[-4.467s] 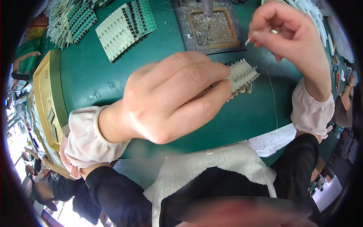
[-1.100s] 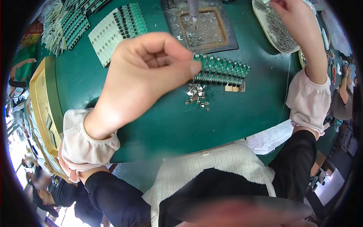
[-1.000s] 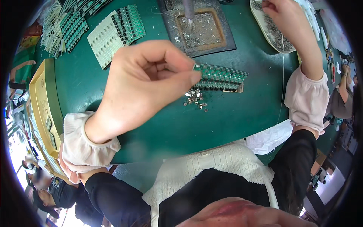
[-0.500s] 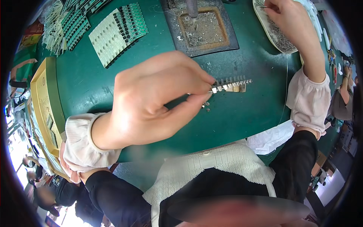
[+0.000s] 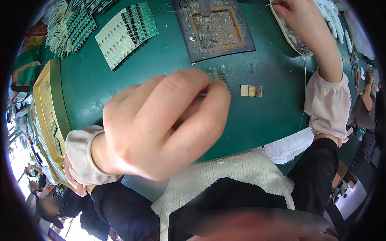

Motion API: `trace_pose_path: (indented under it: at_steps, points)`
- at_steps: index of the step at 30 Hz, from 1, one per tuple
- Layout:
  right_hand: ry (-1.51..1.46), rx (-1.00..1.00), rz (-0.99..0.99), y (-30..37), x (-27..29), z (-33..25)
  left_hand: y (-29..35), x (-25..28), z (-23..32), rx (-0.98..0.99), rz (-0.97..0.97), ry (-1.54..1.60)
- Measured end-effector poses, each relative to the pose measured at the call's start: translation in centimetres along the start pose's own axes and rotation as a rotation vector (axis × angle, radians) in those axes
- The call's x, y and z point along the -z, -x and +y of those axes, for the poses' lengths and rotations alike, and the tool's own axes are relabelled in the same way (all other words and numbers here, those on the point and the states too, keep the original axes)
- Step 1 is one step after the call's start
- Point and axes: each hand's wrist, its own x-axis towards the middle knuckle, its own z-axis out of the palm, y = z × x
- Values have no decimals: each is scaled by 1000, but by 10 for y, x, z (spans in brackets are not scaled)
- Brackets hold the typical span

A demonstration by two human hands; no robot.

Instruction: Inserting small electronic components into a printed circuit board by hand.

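My left hand (image 5: 161,120) is closed in a pinch over the table's middle. Between its thumb and forefinger it grips a comb-like metal strip (image 5: 219,75); most of the strip is hidden by the fingers. At the upper right, my right hand (image 5: 303,16) is over an oblong pale tray (image 5: 295,45) that holds many small grey metal parts. Its fingers are drawn together, and a thin light piece pokes out beside them, too small to name. A small block in tan and brown sections (image 5: 251,90) lies on the green table (image 5: 273,116), right of my left hand.
A dark stand with a square, debris-covered recess (image 5: 217,30) is at the far middle. Circuit board panels (image 5: 126,36) and more boards with pale strips (image 5: 76,32) lie far left. A yellow box (image 5: 50,108) stands at left, white tubes (image 5: 331,22) far right. People are nearby.
My left hand has come nearer the camera, and the strip has turned from lying sideways to pointing away. The small block is now uncovered. My right hand has shifted slightly at the tray.
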Motion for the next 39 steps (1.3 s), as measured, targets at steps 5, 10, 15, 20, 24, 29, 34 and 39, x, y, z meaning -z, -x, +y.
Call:
trace_pose_path:
  at_steps: [5,10,15,20,24,29,34,39]
  points:
    - [-15,94,34,-8,-13,1,5,-3,0,136,-82,43]
    - [-120,34,91,9,11,-6,0,-3,-11,418,-61,416]
    - [-856,109,-180,25,10,-28,6,-9,-24,-27,96,153]
    - [-1285,204,-480,43,15,-53,7,-22,-16,-156,268,6]
    - [-1405,49,-640,45,9,-54,6,-23,-16,-114,245,62]
    - [-1340,152,-600,41,8,-50,8,-26,-19,-148,247,41]
    - [-1411,80,-595,44,6,-54,6,-30,-19,-169,312,2]
    - [-1415,76,-619,42,7,-52,7,-30,-14,-125,301,-9]
